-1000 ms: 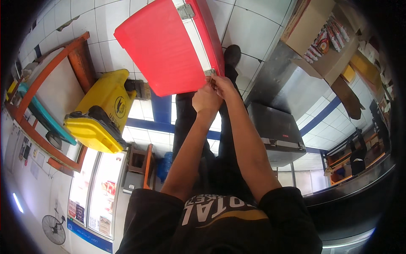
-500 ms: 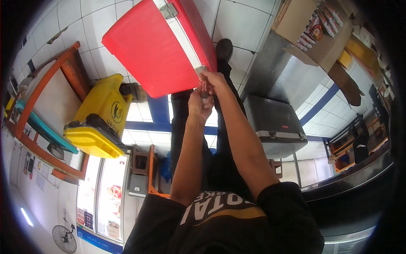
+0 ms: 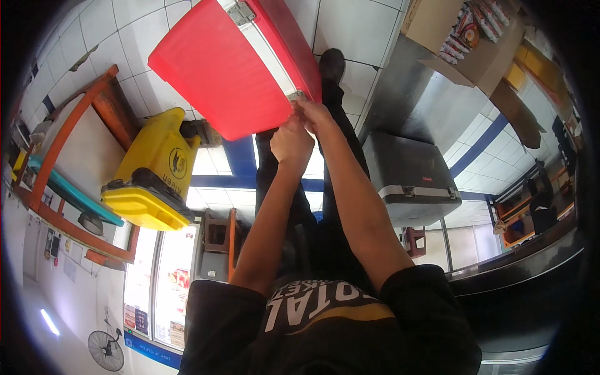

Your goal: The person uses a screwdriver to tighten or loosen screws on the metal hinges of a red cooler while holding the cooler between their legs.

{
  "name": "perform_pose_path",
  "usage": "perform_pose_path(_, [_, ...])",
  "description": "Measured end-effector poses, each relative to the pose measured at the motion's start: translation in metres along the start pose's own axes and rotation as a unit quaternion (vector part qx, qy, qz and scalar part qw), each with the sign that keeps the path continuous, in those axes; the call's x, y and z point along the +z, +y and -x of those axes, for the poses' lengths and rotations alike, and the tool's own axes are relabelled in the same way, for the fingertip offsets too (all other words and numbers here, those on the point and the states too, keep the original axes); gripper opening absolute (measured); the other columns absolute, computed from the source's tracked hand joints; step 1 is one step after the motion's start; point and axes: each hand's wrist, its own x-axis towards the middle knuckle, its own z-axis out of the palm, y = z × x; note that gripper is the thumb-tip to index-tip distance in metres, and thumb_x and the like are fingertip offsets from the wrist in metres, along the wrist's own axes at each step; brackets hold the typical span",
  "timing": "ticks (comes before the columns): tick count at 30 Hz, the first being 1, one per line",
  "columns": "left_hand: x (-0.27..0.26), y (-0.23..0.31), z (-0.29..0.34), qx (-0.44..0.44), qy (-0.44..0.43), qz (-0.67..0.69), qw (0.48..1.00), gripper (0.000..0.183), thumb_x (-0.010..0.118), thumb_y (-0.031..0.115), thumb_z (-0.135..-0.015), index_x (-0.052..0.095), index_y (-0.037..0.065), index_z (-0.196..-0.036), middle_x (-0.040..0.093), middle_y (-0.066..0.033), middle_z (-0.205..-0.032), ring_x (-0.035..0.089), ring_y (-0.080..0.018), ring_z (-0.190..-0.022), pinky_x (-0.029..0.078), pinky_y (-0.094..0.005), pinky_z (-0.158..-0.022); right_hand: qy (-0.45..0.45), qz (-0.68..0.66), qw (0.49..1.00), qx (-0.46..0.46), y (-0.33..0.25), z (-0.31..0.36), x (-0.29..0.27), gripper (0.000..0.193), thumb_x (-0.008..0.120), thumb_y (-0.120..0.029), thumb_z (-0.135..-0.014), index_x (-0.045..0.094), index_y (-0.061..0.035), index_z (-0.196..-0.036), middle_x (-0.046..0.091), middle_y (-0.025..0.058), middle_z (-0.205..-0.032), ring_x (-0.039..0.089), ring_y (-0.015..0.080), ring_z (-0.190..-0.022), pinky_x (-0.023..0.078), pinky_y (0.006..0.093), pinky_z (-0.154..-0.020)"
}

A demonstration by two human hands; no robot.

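A large red cooler box (image 3: 219,69) with a white band along its seam stands tilted in the picture at the top centre. Two metal latches sit on the band, the far latch (image 3: 240,12) and the near latch (image 3: 296,96). Right at the near latch is my right hand (image 3: 314,117), closed, its fingertips against that corner. My left hand (image 3: 292,145) is closed in a fist just below, touching the right. Whatever lies between the fingers is hidden.
To the left are a yellow wheeled bin (image 3: 147,165) and an orange frame (image 3: 53,150) with a teal board (image 3: 75,190). A grey cooler box (image 3: 412,172) stands right of my legs. An open cardboard box (image 3: 494,69) with packets is at the upper right.
My left hand has turned and closed over the small item with a dark gridded part that showed between my hands. Both hands have shifted slightly toward the near latch.
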Motion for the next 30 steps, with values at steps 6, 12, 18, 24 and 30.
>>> perform_pose_path(6, [0.015, -0.013, -0.009, 0.054, -0.004, -0.121, 0.991, 0.026, 0.063, 0.014, -0.088, 0.061, 0.005, -0.113, 0.071, -0.0193, -0.098, 0.072, -0.0396, -0.089, 0.06, -0.05, -0.074, -0.004, -0.083, 0.996, 0.03, -0.001, -0.004, 0.006, 0.03, 0.059, -0.034, -0.106, 0.068, -0.0064, -0.101, 0.068, 0.0028, -0.079, 0.062, 0.0147, -0.063, 0.051, 0.0302, -0.057])
perform_pose_path(12, [0.023, -0.025, -0.002, 0.112, 0.045, -0.128, 0.984, 0.021, 0.062, 0.014, -0.09, 0.062, 0.004, -0.108, 0.07, -0.0178, -0.094, 0.072, -0.0387, -0.086, 0.059, -0.0506, -0.071, -0.009, 0.03, 0.999, -0.021, 0.007, -0.003, -0.005, 0.038, 0.059, -0.042, -0.104, 0.068, -0.0055, -0.105, 0.068, 0.0019, -0.086, 0.064, 0.0137, -0.072, 0.053, 0.0288, -0.063])
perform_pose_path(18, [-0.012, -0.027, 0.016, 0.079, 0.089, 0.048, 0.992, 0.023, 0.061, 0.02, -0.096, 0.063, 0.003, -0.111, 0.071, -0.0254, -0.096, 0.071, -0.0437, -0.084, 0.056, -0.0523, -0.073, 0.014, 0.18, 0.98, -0.084, -0.014, 0.054, 0.039, 0.029, 0.062, -0.027, -0.102, 0.074, -0.0033, -0.112, 0.072, 0.0036, -0.09, 0.067, 0.0123, -0.079, 0.054, 0.0268, -0.07])
perform_pose_path(24, [-0.085, -0.012, -0.038, 0.163, 0.248, 0.188, 0.936, 0.029, 0.061, 0.016, -0.096, 0.066, 0.004, -0.122, 0.073, -0.0236, -0.093, 0.072, -0.042, -0.086, 0.057, -0.0494, -0.072, -0.042, 0.185, 0.962, -0.198, -0.08, 0.043, 0.122, 0.026, 0.068, -0.025, -0.099, 0.076, -0.0016, -0.107, 0.074, 0.0055, -0.09, 0.069, 0.0133, -0.081, 0.054, 0.0277, -0.069])
perform_pose_path(30, [-0.15, -0.005, -0.087, 0.123, 0.22, 0.075, 0.965, 0.027, 0.06, 0.026, -0.098, 0.072, 0.011, -0.118, 0.073, -0.0195, -0.099, 0.071, -0.04, -0.092, 0.057, -0.0464, -0.078, -0.071, 0.154, 0.962, -0.212, -0.127, 0.025, 0.183, 0.024, 0.065, -0.023, -0.101, 0.075, -0.0017, -0.104, 0.075, 0.0061, -0.094, 0.07, 0.014, -0.085, 0.055, 0.0282, -0.071])
